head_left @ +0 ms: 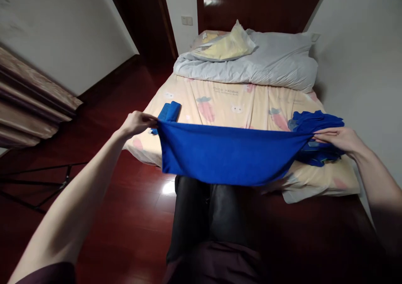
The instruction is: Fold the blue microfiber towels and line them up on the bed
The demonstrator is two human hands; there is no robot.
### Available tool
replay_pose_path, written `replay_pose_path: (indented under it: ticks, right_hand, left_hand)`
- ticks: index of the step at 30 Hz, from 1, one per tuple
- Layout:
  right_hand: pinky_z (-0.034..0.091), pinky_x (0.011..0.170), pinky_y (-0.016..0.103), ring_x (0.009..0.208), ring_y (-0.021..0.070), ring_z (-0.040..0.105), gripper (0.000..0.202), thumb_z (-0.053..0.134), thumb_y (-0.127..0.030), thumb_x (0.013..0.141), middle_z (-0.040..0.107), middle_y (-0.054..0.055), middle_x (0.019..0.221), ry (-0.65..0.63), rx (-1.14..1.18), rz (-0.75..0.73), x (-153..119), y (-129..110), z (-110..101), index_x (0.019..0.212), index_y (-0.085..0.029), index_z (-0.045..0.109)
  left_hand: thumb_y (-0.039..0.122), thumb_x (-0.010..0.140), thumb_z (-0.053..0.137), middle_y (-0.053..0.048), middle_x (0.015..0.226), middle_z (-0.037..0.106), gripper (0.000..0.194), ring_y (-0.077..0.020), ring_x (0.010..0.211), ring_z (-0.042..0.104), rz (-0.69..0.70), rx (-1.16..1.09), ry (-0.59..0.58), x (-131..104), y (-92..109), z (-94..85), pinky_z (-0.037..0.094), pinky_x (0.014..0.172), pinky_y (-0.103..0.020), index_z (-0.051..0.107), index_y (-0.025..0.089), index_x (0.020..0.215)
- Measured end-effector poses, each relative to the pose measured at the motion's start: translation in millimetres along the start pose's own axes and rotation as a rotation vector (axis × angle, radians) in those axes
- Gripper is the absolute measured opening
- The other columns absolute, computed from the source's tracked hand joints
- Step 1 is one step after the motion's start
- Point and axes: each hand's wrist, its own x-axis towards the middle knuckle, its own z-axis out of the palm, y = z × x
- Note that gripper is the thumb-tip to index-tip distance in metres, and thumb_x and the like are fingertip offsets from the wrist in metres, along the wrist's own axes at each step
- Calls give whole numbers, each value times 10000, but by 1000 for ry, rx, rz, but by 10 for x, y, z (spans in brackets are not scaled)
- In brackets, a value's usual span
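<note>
A blue cloth (229,154) is stretched wide in the air in front of the bed's near edge, its lower edge hanging loose. My left hand (140,123) pinches its upper left corner. At the opposite corner, the fingers of my right hand (337,138) are closed on the cloth. Beyond my left hand, folded blue cloths (169,111) lie on the bed. A crumpled heap of blue cloths (318,122) lies on the bed's right side, partly behind my right hand.
The bed (191,95) has a patterned sheet, with a rolled grey quilt (276,64) and a yellow pillow (230,45) at its head. Black stand legs (64,183) are on the floor at left, below a curtain (28,99). A wall borders the right side.
</note>
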Motion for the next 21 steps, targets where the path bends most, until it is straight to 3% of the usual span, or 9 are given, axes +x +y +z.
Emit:
replay_pose_path:
  ticks: [2,5,7,10,14,21]
  right_hand:
    - [649,893,271,721,137,775,194,781,56,823,813,196,987,54,33,-35,290,-3,72,879,-122,833]
    - [619,948,290,888,151,797,207,781,-43,883,782,237,1151,238,43,-220,636,22,139,1071,-121,826]
    - [613,949,327,992,192,798,234,765,-95,913,778,243,1158,356,23,-365,806,92,193,1141,-120,812]
    - [604,969,364,1067,224,786,241,721,-118,944,785,222,1159,453,-17,-557,961,302,343,1171,-123,804]
    - [610,995,401,1118,253,772,280,700,-100,944,770,217,1216,405,-127,-611,945,654,707,1212,-109,786]
    - [641,938,389,1039,284,793,222,707,-103,867,801,191,1128,293,-276,-579,698,1429,1470,1052,-128,826]
  left_hand:
    - [199,809,706,-54,815,812,238,-223,888,789,44,-59,150,318,148,118,610,969,-403,819,128,1007]
    - [162,876,685,-79,896,819,219,-180,867,778,223,-148,384,699,281,253,629,901,-347,809,79,1036]
    - [167,927,653,-80,960,819,218,-151,878,761,363,-155,534,880,269,344,628,881,-315,798,69,1057]
    - [231,985,643,-80,1043,811,223,-146,950,744,526,-131,687,1029,96,529,619,921,-319,790,81,1060]
    - [351,1020,625,-82,1105,805,293,-183,1038,750,540,-57,648,1024,-329,902,618,970,-390,790,111,1063]
    - [351,1026,541,-75,1174,800,315,-216,1087,750,336,67,360,819,-1223,1674,597,1022,-463,791,166,1075]
